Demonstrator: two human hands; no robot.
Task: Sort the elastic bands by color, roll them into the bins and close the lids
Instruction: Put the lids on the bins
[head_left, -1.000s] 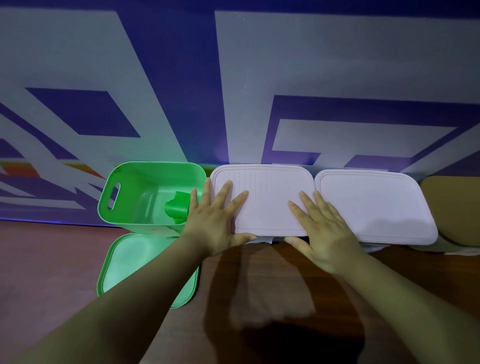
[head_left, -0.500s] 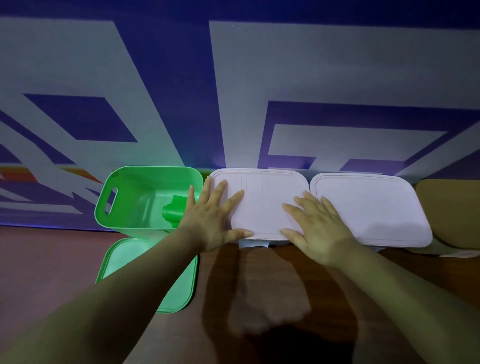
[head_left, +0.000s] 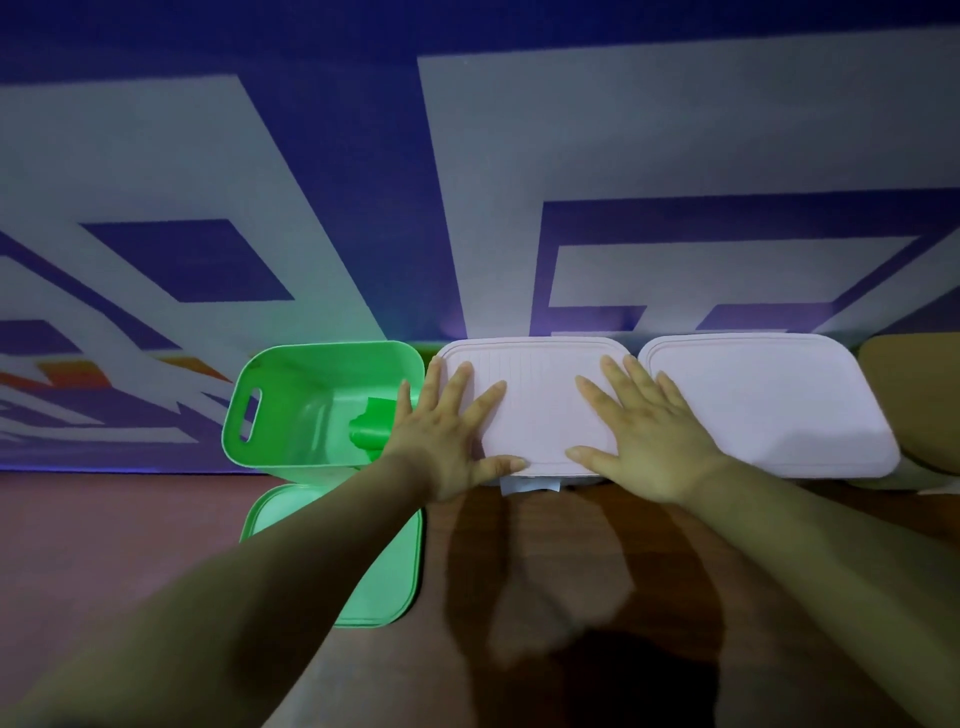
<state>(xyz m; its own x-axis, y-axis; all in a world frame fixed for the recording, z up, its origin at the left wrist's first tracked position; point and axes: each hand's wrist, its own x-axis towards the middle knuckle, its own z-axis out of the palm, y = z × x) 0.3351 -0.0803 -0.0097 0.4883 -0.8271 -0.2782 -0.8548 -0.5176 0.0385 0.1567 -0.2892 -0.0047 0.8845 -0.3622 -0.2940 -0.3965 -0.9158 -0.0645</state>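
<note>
Both my hands lie flat on the pale pink lid (head_left: 540, 395) of the middle bin. My left hand (head_left: 447, 431) presses its left part with spread fingers, and my right hand (head_left: 649, 431) presses its right part. To the left stands an open green bin (head_left: 291, 405) holding a rolled green elastic band (head_left: 371, 431). The green lid (head_left: 384, 566) lies flat on the table in front of that bin, partly hidden by my left forearm. A second pink lid (head_left: 769, 405) covers the bin on the right.
A tan bin (head_left: 914, 395) sits at the far right edge. All bins stand against a blue and white patterned wall (head_left: 467, 182). A brown wooden table (head_left: 545, 597) spreads in front. A white label (head_left: 530, 486) shows under the middle lid's front edge.
My right hand has slid slightly inward and further onto the middle pink lid. My left hand stays pressed in place. The camera has shifted a little.
</note>
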